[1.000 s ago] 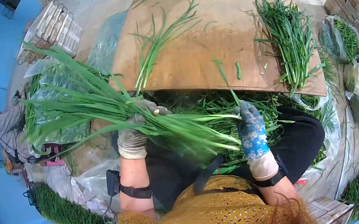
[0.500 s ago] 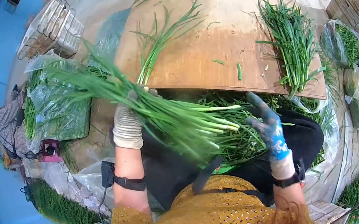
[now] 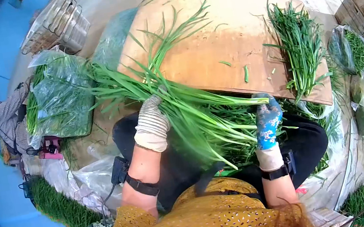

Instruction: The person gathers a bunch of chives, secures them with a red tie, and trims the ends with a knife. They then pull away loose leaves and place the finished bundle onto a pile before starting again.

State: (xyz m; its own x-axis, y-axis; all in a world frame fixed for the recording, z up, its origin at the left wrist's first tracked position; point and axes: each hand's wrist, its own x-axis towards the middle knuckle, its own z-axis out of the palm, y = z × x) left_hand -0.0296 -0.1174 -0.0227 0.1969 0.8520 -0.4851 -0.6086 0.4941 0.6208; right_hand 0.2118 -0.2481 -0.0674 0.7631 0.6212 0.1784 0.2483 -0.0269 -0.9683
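My left hand (image 3: 151,121), in a striped white glove, is closed around the middle of a loose bunch of garlic chives (image 3: 190,103). The leafy ends fan out to the left and the pale stem ends point right. At those stem ends, my right hand (image 3: 268,120), in a blue flowered glove, pinches the tips of a few stalks between thumb and fingers. Below the bunch, more cut chives (image 3: 241,149) lie in my lap. A small bundle of chives (image 3: 159,52) rests on the wooden board (image 3: 213,67), just beyond my left hand.
A thick pile of chives (image 3: 298,46) lies on the board's right side. Plastic-wrapped chives (image 3: 64,99) stand at left, near a seated person (image 3: 6,114). White crates (image 3: 56,26) are behind them. Bagged greens (image 3: 349,49) and brown crates (image 3: 362,11) stand at right.
The bunch has shifted right and its leafy ends have swung down. My right hand, open before, has closed on the stem tips. My left hand has moved slightly right.
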